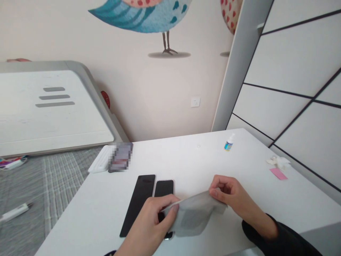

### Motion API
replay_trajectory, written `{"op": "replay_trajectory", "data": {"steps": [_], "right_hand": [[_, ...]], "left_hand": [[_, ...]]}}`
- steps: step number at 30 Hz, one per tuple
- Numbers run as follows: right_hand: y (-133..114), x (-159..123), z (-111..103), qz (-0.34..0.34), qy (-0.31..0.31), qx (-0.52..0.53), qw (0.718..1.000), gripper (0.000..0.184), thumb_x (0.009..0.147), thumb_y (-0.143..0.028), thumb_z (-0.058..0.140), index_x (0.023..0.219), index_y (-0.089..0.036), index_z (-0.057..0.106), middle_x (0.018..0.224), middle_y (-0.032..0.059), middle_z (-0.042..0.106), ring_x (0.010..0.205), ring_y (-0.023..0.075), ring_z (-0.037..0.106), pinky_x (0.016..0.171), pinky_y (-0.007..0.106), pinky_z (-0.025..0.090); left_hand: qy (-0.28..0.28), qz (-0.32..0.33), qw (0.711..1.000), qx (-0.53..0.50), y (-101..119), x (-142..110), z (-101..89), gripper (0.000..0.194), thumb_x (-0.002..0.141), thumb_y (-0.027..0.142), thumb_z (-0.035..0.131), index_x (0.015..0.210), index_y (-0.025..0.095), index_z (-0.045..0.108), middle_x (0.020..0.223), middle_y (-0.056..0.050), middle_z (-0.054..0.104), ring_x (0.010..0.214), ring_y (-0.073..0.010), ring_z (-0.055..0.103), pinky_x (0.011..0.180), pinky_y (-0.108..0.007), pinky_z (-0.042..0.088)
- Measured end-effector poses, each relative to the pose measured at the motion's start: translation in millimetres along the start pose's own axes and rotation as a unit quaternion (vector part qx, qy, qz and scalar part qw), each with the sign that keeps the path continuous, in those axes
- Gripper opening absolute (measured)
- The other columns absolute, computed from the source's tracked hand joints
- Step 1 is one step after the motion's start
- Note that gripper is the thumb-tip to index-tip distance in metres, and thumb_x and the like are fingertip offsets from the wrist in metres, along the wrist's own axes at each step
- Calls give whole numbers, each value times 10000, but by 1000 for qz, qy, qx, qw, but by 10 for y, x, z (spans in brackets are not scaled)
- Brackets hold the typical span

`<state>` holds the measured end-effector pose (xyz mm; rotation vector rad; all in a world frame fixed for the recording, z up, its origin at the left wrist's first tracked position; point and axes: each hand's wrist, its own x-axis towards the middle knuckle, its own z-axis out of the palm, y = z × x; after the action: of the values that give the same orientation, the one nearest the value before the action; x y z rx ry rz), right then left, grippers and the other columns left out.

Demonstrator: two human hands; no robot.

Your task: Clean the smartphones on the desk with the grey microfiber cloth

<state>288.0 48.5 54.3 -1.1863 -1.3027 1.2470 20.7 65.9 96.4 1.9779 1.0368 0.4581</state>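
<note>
A thin grey cloth point(193, 217) is stretched between my two hands above the white table. My left hand point(156, 220) pinches its left corner between thumb and fingers. The upper right edge is pinched in my right hand point(229, 193), and the rest of the cloth hangs down. Under and behind my left hand lies a smartphone point(164, 188) with a black screen and a clear edge, partly covered by hand and cloth. Beside it on the left is a longer flat black panel point(140, 199), its lower part close to my left wrist.
A small spray bottle point(228, 143) stands toward the back of the table point(183, 156). At the right edge lie crumpled white tissue point(278, 162) and a pink slip point(278, 174). A white case point(100, 160) and a blurred-out item point(120, 157) sit at the back left, near a bed point(71, 177).
</note>
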Motion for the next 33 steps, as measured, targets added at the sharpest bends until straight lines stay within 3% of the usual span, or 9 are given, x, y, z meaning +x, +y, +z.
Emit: {"op": "replay_trajectory", "data": {"steps": [4,7,10,16,19,21,24,28,33], "right_hand": [[-43,138,-76,-41,40,-39,998,413,838,-600,788,800,-192,733,687,29,687,585,146,568,517,258,426],[-204,218,-181,-91,80,-83,989,313,913,-538,738,939,-231,795,913,71,783,839,231,711,750,342,570],[-304,159,-323,-137,104,-127,977,224,951,-473,714,945,-275,818,995,74,803,975,280,729,936,427,573],[173,-269,-570,-172,42,-312,934,186,1008,-308,629,1035,-320,812,1004,34,820,976,281,773,959,439,596],[379,-405,-616,-150,4,-335,930,220,1004,-256,588,1048,-303,798,1041,41,816,1022,279,767,980,436,589],[404,-381,-618,-139,-16,-353,925,276,1041,-257,510,1109,-286,775,1147,64,793,1094,264,742,985,420,585],[382,-197,-574,-132,-38,-389,911,347,1067,-349,516,1370,-277,667,1432,90,665,1338,277,611,1179,499,439],[442,23,-501,-130,-89,-427,890,768,958,-533,699,1624,-349,363,1647,63,446,1545,327,367,1297,623,128],[579,-39,-567,-115,-69,-429,893,838,904,-575,751,1619,-381,358,1661,50,419,1573,398,276,1259,721,40]], "left_hand": [[50,32,997,49,-6,129,-104,449,1080,398,392,849,197,720,764,-1,696,721,-161,626,684,-249,451],[79,66,992,70,61,263,-189,386,1088,363,384,1093,225,744,1040,-35,772,971,-200,698,893,-293,502],[84,131,982,106,84,300,-192,365,1083,313,399,1296,266,692,1330,-40,722,1239,-206,653,1111,-345,464],[-11,225,929,294,-147,172,181,390,1032,178,511,1389,259,644,1461,-63,653,1336,-235,628,1142,-429,518],[-83,241,908,332,-264,139,307,400,984,302,654,1383,277,648,1491,-56,629,1372,-291,603,1170,-529,486],[-83,234,909,335,-325,168,320,465,1003,391,624,1454,286,585,1526,-43,596,1399,-279,579,1190,-527,463],[-17,196,907,372,-419,280,308,542,1033,397,556,1541,221,483,1577,-96,531,1445,-286,527,1196,-527,453],[18,164,898,409,-549,419,331,690,972,465,642,1533,100,472,1590,-206,477,1469,-367,482,1171,-595,456],[19,154,892,425,-646,459,394,841,933,551,678,1586,106,391,1651,-162,390,1531,-380,377,1199,-615,420]]}}
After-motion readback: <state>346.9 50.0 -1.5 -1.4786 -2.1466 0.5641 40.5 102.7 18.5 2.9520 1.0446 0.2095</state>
